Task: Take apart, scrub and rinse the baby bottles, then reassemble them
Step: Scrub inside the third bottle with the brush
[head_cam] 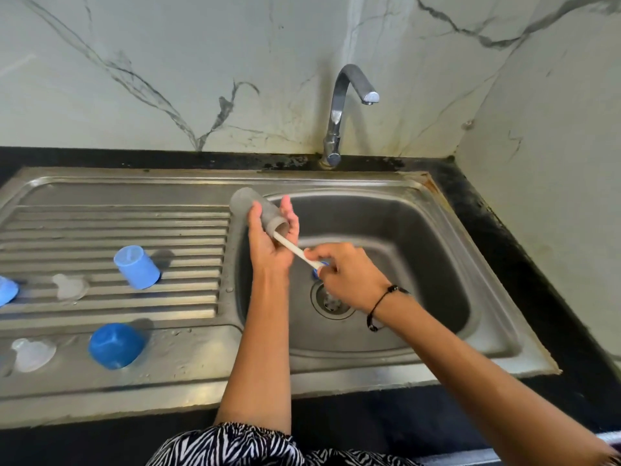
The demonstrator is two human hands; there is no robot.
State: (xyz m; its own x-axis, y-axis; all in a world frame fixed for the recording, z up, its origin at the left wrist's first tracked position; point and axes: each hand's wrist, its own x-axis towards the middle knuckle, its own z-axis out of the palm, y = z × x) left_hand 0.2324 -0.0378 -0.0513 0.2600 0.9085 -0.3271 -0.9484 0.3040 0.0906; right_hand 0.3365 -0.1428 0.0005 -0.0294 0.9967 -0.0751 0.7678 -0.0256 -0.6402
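My left hand [268, 243] grips a clear baby bottle [250, 205] over the left edge of the sink basin, its mouth tilted down toward the right. My right hand [349, 274] pinches the white handle of a bottle brush [295, 250], whose head sits inside the bottle and is hidden. On the draining board lie a light blue cap [137, 267], a darker blue cap [116, 346], two clear teats [69, 286] [32, 354] and another blue piece [6, 290] at the left edge.
The steel sink basin [420, 247] has a drain [331, 302] below my right hand. A chrome tap [339, 112] stands behind it with no water running. Black countertop [524, 264] borders the sink, and marble walls close the back and right.
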